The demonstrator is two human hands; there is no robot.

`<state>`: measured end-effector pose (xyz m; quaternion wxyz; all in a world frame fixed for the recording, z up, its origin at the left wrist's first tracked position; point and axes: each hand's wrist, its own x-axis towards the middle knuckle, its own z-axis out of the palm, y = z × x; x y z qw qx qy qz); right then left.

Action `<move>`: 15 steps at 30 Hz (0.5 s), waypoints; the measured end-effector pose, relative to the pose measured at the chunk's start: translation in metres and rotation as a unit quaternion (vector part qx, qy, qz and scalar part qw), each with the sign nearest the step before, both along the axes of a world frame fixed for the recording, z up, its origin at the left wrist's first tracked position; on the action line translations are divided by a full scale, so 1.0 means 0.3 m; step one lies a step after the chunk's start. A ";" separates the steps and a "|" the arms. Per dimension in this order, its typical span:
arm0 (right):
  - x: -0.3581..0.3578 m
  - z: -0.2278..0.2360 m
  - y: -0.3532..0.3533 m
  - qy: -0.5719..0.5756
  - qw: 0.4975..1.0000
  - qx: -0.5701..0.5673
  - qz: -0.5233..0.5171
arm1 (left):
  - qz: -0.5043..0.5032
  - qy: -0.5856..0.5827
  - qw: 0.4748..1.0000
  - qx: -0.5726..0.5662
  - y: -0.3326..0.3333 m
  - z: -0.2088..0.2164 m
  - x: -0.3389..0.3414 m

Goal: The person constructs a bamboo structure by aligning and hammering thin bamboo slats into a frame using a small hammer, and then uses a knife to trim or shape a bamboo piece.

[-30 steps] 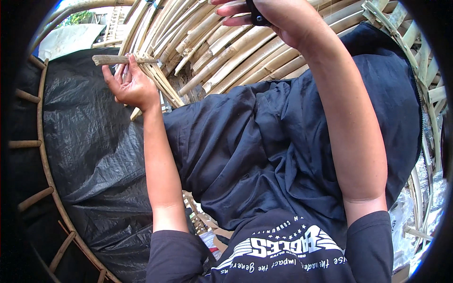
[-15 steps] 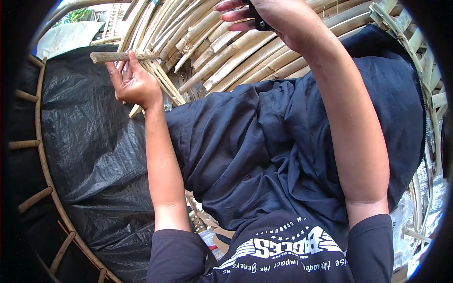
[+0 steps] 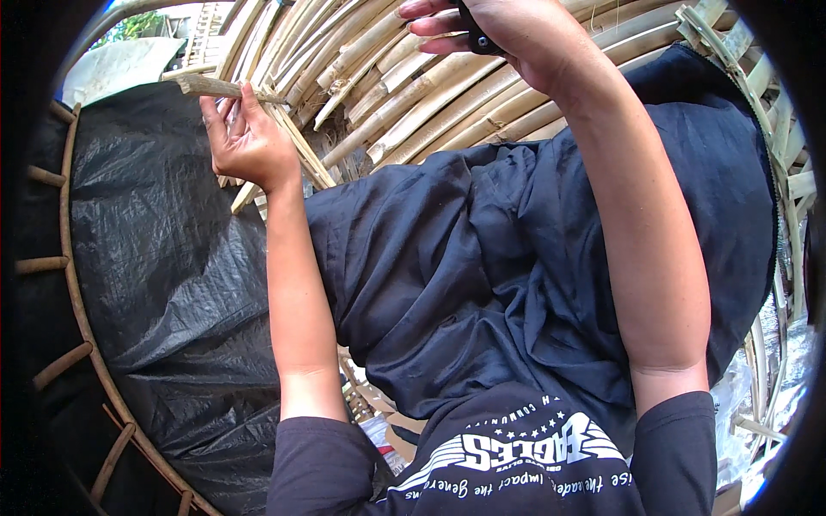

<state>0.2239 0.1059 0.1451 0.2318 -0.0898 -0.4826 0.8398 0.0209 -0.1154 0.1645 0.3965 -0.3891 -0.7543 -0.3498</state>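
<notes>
My left hand (image 3: pixel 254 153) pinches a short, rough wooden stick (image 3: pixel 209 85) between thumb and fingers, at the upper left. The stick lies nearly level and narrows toward its right end. My right hand (image 3: pixel 508 39), at the top edge, is closed round a black handle with a metal rivet (image 3: pixel 483 41). The rest of that tool is cut off by the top of the view, so its kind does not show. Thin split bamboo strips (image 3: pixel 303 148) lie right behind my left wrist, against the edge of a pile of bamboo pieces (image 3: pixel 430 107).
Dark blue cloth (image 3: pixel 482 249) covers my lap. Black plastic sheeting (image 3: pixel 172 249) spreads to my left, along a curved wooden rail (image 3: pixel 77 301) with rungs. On the right stands a lattice of bamboo strips (image 3: pixel 779 163). A pale sheet (image 3: pixel 125 69) is at the far left.
My left hand has shifted slightly right with the stick, whose left end has tilted up a little. My right hand has barely moved.
</notes>
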 end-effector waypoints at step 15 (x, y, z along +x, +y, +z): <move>-0.030 -0.043 0.062 -0.111 0.986 -0.091 -0.080 | 0.003 0.069 0.981 -0.181 0.065 -0.103 -0.048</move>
